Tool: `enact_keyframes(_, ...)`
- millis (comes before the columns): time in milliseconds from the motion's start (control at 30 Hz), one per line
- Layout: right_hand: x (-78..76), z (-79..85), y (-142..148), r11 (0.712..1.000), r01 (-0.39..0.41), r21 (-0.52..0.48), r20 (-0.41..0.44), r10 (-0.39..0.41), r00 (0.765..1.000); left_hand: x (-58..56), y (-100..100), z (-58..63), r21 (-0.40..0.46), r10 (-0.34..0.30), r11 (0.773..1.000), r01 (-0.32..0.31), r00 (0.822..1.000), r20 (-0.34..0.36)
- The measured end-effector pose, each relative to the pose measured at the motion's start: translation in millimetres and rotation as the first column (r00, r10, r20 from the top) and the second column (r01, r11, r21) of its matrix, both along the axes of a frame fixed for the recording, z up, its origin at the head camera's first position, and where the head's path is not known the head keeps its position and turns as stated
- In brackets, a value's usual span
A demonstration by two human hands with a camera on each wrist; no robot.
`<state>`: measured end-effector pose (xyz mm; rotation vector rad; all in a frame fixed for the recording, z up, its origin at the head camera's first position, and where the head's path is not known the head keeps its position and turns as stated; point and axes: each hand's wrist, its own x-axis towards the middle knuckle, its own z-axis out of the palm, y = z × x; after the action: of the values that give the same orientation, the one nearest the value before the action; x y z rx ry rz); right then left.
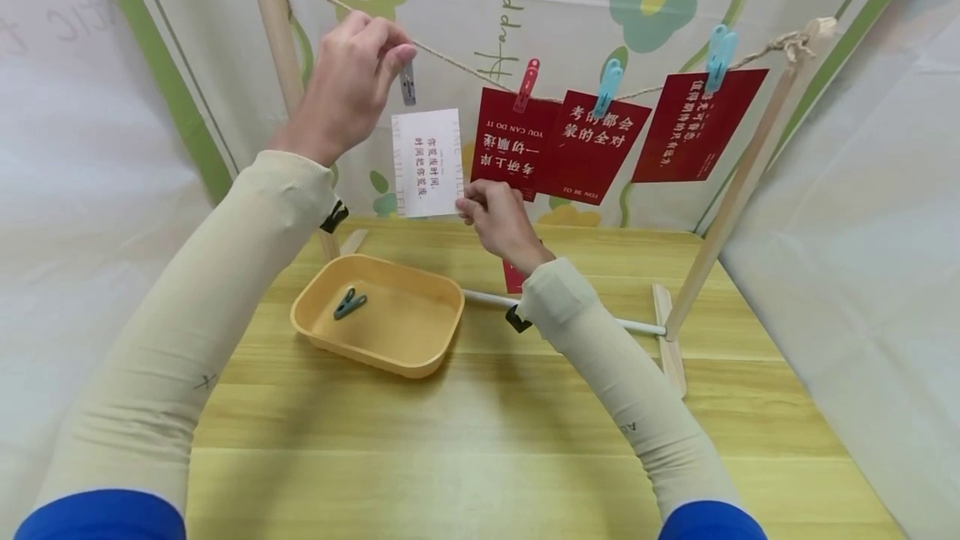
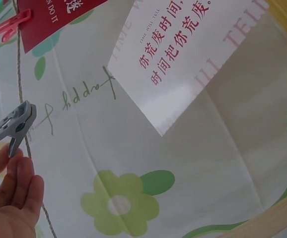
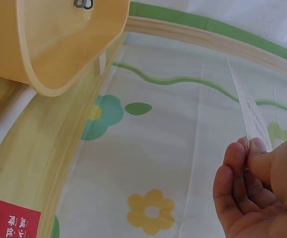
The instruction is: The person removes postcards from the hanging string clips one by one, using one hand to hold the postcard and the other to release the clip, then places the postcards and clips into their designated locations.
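Between thumb and fingers my left hand (image 1: 356, 77) pinches a grey clothespin (image 2: 15, 123) close to the twine (image 2: 20, 74). A white card (image 1: 427, 163) with red lettering hangs from the thumb and fingers of my right hand (image 1: 501, 219), which pinch its edge. In the head view the card is just below the clothespin, apart from it. To the right, a red clothespin (image 1: 527, 86) and two blue clothespins (image 1: 609, 88) sit on the line with red cards (image 1: 600, 148).
A yellow tray (image 1: 378, 357) with a dark clothespin (image 1: 349, 304) stands on the wooden table. Wooden posts (image 1: 738, 190) hold up the twine, with a white rod (image 1: 637, 327) low between them. Another red card (image 1: 513, 277) shows partly behind my right wrist.
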<state>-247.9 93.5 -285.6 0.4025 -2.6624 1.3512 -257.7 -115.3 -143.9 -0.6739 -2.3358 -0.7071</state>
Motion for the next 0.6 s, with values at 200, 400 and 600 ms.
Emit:
enact_keyframes(200,0.8,-2.8,2.4,1.000,0.004,0.009,-0.010,-0.004,1.000,-1.0,-4.0,-8.1,-0.021,0.009,1.000,-0.009,1.000,0.017)
enact_keyframes(400,2.0,-6.3,4.2,1.000,0.012,0.027,0.001,-0.012,1.000,-2.6,-7.6,-17.9,-0.027,0.000,1.000,0.001,1.000,0.030)
enact_keyframes(600,1.6,-9.8,5.9,1.000,0.016,0.016,0.017,-0.016,1.000,-3.3,-11.0,-25.2,-0.027,0.000,1.000,0.001,0.998,0.062)
